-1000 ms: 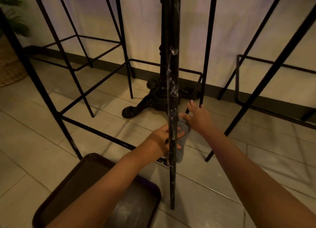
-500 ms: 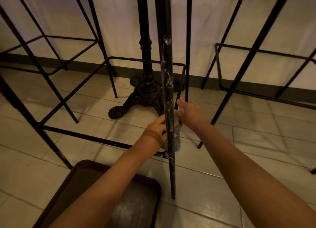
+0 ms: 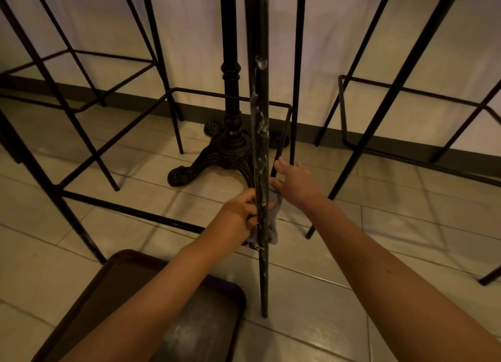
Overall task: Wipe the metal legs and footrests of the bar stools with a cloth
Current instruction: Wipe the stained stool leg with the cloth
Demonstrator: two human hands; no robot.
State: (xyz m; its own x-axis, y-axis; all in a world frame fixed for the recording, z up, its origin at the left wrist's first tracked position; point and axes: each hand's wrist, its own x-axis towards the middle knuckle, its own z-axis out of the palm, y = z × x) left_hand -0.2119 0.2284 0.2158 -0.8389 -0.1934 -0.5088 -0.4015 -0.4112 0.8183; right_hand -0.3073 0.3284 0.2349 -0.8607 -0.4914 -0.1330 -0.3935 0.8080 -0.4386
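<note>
A thin black metal stool leg (image 3: 260, 171), streaked with white smears, stands nearly upright between the hands, its long axis running floor to top. The left hand (image 3: 238, 215) curls round it, gripping a limp grey cloth (image 3: 273, 226) against the bar. Just right, the right hand (image 3: 294, 184) pinches the cloth's upper edge.

Black metal stool leg (image 3: 260, 134) stands upright, streaked with white smears, foot on tiled floor. Grey-blue cloth (image 3: 273, 220) bunched around its lower part, just above the thin black footrest bar (image 3: 130, 212).
</note>
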